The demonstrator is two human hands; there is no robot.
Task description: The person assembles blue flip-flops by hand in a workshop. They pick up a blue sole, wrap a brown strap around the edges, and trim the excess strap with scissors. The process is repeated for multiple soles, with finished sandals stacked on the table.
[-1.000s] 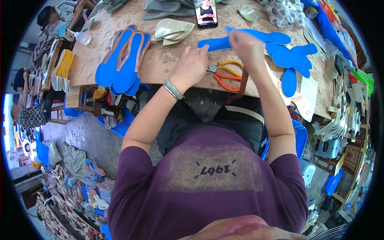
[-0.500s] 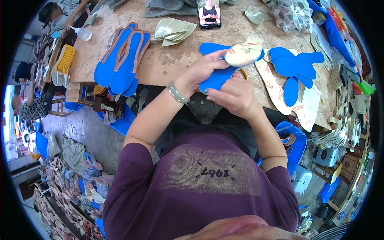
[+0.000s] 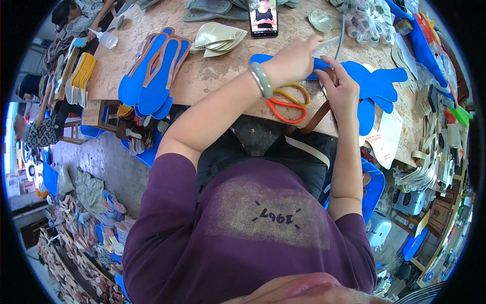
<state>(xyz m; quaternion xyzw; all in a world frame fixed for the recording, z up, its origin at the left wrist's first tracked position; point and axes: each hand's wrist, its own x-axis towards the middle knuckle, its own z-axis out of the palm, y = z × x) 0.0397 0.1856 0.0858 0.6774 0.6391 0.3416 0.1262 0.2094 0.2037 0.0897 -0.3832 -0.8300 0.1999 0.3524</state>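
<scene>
both hands [image 3: 316, 76] work a blue sole [image 3: 372, 83] above orange scissors [image 3: 286, 101].

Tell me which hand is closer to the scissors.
Left. The left hand hovers just above the scissors; the right hand sits off to their right side.

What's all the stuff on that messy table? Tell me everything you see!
Table: one, brown, across the top.
Blue soles: a stack, blue with brown straps, table's left part.
Blue cutouts: several, blue, right of the hands.
Scissors: one pair, orange and yellow handles, table's near edge, under the left wrist.
Phone: one, screen lit, top middle.
Pale insoles: a small pile, cream, left of the phone.
Yellow pieces: a stack, yellow, far left.
Brown strap: one, brown, hanging below the right hand.
Bracelet: one, grey-green, on the left wrist.
Left hand: pinching a pale piece over the cutouts.
Right hand: beside it, at the strap.
</scene>
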